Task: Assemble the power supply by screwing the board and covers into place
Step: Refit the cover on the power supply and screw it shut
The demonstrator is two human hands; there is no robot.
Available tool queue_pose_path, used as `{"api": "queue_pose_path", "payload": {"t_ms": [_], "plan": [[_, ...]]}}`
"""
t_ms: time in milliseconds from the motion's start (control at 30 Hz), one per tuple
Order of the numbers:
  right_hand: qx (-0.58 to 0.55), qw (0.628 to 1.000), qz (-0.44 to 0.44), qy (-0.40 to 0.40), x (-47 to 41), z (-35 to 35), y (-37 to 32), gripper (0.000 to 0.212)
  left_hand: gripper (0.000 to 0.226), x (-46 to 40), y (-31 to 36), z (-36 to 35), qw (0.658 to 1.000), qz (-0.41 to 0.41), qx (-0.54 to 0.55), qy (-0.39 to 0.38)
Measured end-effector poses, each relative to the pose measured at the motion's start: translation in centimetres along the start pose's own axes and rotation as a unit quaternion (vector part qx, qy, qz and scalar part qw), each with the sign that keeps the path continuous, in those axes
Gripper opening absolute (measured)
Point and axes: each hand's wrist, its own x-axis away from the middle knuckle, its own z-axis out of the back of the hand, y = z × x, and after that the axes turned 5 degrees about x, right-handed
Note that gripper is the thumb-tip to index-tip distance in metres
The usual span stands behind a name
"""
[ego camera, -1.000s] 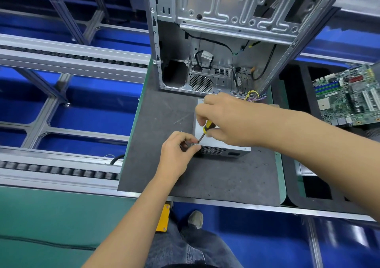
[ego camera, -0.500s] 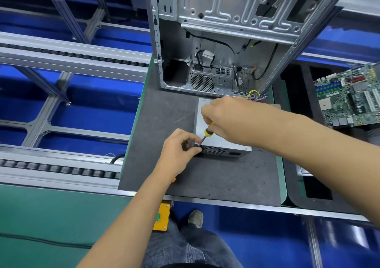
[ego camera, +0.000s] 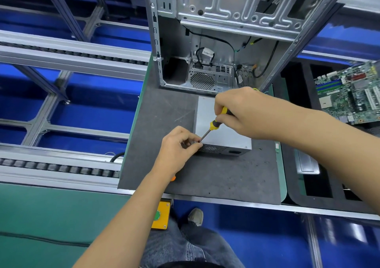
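Head view. The power supply [ego camera: 223,129], a grey metal box, lies flat on the dark mat [ego camera: 205,175] that covers my table, just in front of the open computer case [ego camera: 216,41]. My right hand [ego camera: 244,113] is clenched round the yellow-and-black handle of a screwdriver [ego camera: 213,125]; its thin shaft slants down and to the left, with the tip at the near left corner of the box, above the vented side. My left hand [ego camera: 178,148] is curled at that same corner, its fingertips [ego camera: 195,144] pinching close about the tip, apparently holding a small screw; the screw itself is too small to make out.

Handling, as I judge it: the box is stiff sheet metal, probably fairly heavy, so it should stay put on the mat under downward pressure. The edges may be sharp and the smooth top gives little purchase, so a grip across the two long sides seems best. The screw is tiny and easily dropped, so I should keep the pinch until the thread bites. A green circuit board [ego camera: 349,95] rests on a black tray to the right, well apart.
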Motion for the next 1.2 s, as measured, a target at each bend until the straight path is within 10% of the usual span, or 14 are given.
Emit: {"api": "queue_pose_path", "payload": {"t_ms": [1200], "plan": [[-0.247, 0.951, -0.131, 0.130, 3.6, -7.3, 5.1, 0.007, 0.024, 0.8, -1.3, -1.4, 0.988, 0.048, 0.136, 0.059]]}}
